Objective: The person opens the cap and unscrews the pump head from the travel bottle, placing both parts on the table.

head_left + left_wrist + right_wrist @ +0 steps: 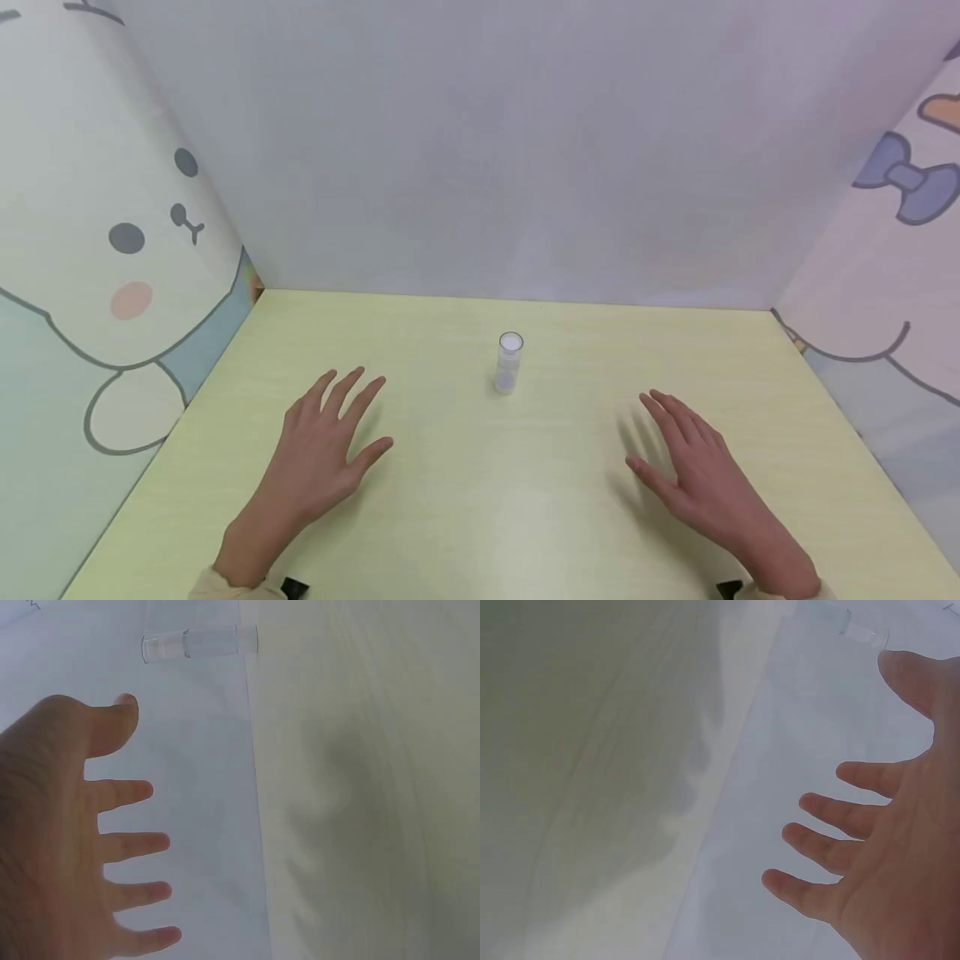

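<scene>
A small clear cylindrical container [507,364] with a white top stands upright on the pale yellow table [495,517], around its middle. To its left, my left hand [315,458] hovers with fingers spread, holding nothing. My right hand [701,475] is held over the table on the other side, fingers relaxed and apart, also holding nothing. In the left wrist view the container [200,643] lies beyond the thumb of the left hand [67,825]. The right wrist view shows part of the container [840,622] near the thumb tip of the right hand [885,840].
A plain grey-white wall [510,150] rises behind the table's back edge. Side panels with cartoon drawings stand at left [75,192] and right [885,275]. Both hands cast shadows on the table.
</scene>
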The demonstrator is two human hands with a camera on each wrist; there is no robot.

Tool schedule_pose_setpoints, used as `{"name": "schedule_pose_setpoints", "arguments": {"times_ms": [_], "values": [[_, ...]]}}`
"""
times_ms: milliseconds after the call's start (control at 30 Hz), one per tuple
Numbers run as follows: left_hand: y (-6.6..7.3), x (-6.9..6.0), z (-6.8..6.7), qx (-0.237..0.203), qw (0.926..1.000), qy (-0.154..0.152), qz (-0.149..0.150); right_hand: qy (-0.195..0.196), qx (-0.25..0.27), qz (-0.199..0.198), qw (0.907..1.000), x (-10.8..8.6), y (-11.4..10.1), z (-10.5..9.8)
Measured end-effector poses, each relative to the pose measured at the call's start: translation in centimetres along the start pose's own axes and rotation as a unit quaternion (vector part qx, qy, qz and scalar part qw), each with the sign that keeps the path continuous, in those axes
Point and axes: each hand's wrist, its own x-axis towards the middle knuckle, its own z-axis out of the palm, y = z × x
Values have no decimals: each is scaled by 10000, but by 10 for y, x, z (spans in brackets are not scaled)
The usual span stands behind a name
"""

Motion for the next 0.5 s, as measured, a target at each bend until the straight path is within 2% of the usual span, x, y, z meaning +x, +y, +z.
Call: {"name": "schedule_pose_setpoints", "arguments": {"times_ms": [200, 500], "values": [[2, 3, 2, -97, 9999, 7, 33, 78, 30, -71, 9999, 3, -3, -1], [7, 9, 6, -397, 9992, 28, -71, -217, 117, -59, 9997, 13, -13, 2]]}}
